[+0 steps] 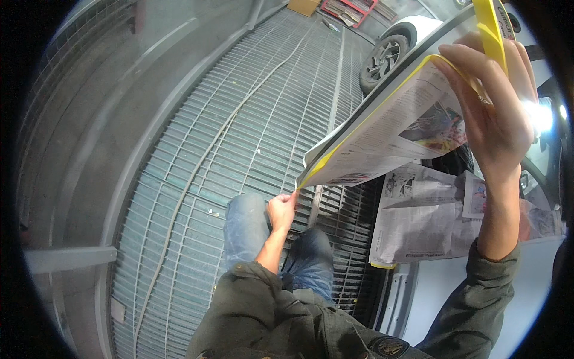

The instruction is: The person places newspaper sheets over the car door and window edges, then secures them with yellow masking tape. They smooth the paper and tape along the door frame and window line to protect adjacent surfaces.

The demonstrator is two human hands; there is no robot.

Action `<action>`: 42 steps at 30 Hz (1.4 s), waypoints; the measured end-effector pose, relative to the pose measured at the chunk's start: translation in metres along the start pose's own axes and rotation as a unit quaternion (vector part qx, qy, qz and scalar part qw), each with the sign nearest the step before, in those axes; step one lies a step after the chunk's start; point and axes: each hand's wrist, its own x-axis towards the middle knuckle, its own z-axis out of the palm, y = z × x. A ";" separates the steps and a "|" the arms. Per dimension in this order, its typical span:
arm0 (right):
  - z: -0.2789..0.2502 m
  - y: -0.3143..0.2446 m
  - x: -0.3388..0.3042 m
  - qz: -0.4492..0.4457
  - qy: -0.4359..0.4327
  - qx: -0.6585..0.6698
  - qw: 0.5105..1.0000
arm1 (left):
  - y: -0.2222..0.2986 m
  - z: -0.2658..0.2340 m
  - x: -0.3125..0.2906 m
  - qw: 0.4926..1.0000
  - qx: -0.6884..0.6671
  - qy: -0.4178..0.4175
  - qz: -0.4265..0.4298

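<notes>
Yellow masking tape (324,161) runs along the edge of a printed newspaper sheet (388,128), which lies against the edge of a white car door or panel (430,42). At the lower corner of this sheet, my left hand (282,210) is closed, pinching the tape's end between thumb and fingers. Higher up on the right, my right hand (496,102) is raised with its fingers curled round a yellow tape roll (491,36). The thumb side of that hand touches the sheet's upper taped edge. Part of the roll is hidden by my fingers.
More newspaper (418,218) covers the car's opening on the right, above a pale body panel (448,287). A wheel (385,63) stands beyond the panel. A hose (224,122) crosses the floor grating (269,125). A red rack (350,12) and a cardboard box (304,6) are at the far end.
</notes>
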 end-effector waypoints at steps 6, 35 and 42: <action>-0.003 0.001 0.007 -0.027 0.007 -0.003 1.000 | 0.001 -0.011 0.011 0.951 0.179 0.014 0.252; 0.030 -0.014 0.046 -0.084 0.225 0.009 0.971 | 0.032 -0.031 0.031 0.959 0.023 -0.057 0.275; -0.002 -0.006 0.010 -0.016 0.012 -0.026 0.999 | 0.050 -0.030 0.025 0.957 0.063 -0.037 0.282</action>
